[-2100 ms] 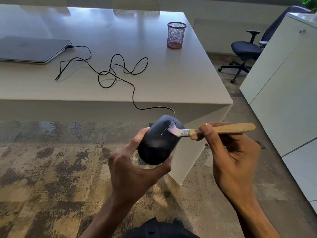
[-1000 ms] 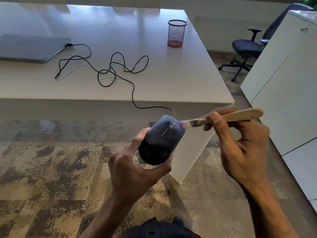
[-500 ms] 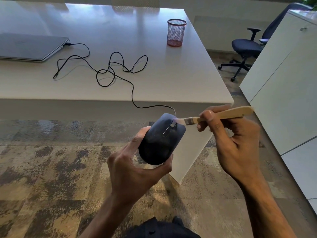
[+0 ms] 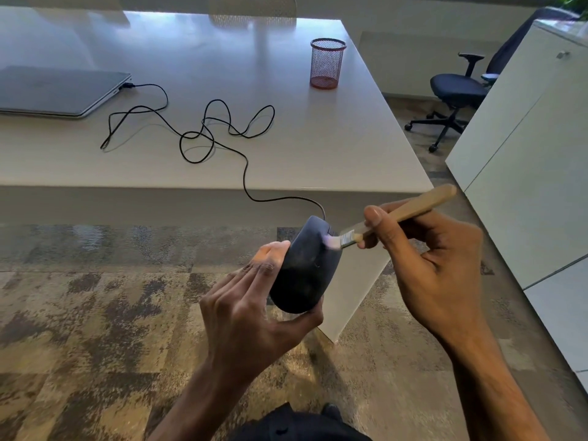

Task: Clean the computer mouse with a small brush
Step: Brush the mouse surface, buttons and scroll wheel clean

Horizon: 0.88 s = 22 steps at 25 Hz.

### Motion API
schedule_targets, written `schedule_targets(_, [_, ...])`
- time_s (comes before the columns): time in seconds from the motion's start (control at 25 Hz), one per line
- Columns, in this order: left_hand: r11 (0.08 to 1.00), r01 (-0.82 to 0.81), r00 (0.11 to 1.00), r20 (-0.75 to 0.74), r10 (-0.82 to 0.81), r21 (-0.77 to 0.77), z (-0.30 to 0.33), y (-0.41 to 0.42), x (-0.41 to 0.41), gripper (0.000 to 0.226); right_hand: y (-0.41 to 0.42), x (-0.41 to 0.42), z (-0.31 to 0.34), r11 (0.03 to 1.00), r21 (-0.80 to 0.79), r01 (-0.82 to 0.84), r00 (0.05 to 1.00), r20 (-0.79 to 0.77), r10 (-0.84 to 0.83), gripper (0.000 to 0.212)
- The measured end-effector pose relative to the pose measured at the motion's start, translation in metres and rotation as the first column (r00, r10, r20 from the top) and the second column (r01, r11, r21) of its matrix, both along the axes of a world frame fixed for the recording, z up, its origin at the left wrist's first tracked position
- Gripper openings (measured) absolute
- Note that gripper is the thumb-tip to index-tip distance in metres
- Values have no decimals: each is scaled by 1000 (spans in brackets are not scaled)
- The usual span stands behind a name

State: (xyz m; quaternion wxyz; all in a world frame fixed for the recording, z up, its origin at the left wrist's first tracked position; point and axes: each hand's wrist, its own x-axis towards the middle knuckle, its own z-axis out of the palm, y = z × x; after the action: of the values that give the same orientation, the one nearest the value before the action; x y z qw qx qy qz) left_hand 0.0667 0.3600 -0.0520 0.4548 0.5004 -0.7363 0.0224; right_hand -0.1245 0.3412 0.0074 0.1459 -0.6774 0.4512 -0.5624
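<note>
A black wired computer mouse is held up in front of the desk edge by my left hand, fingers on its left side and thumb under its rear. My right hand grips a small brush by its wooden handle. The pale bristles rest on the mouse's front right part, near the scroll wheel. The mouse's black cable runs up over the desk edge, loops on the desk and ends at the laptop.
A white desk carries a closed grey laptop at the left and a red mesh pen cup at the back. White cabinets stand to the right, with a dark office chair behind. Patterned carpet lies below.
My left hand has turned the mouse so its left side faces me more, with the fingers now stretched along it. The brush has tilted down and its bristles have slid lower onto the mouse's front.
</note>
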Motion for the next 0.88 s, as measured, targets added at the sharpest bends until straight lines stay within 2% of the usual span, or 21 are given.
schedule_targets(0.08, [1000, -1, 1000, 9, 1, -2, 0, 1, 1, 67, 0, -2, 0, 1000, -9, -9, 1000, 6, 9, 12])
schedule_targets(0.4, [1000, -4, 1000, 1, 4, -15, 1, 3, -1, 66, -11, -6, -5, 983, -63, 175, 984, -1, -176, 9])
schedule_targets(0.52, [1000, -9, 999, -30, 10, 10, 2, 3, 0, 69, -5, -6, -11, 991, -10, 131, 985, 116, -129, 15])
schedule_targets(0.72, [999, -17, 998, -64, 19, 27, 1, 2, 0, 66, 5, -4, -14, 998, -2, -66, 982, 176, 65, 15])
schedule_targets(0.88, [999, -17, 998, -60, 19, 28, -1, 2, 0, 68, 1, -6, -12, 997, 46, 63, 984, 163, -69, 13])
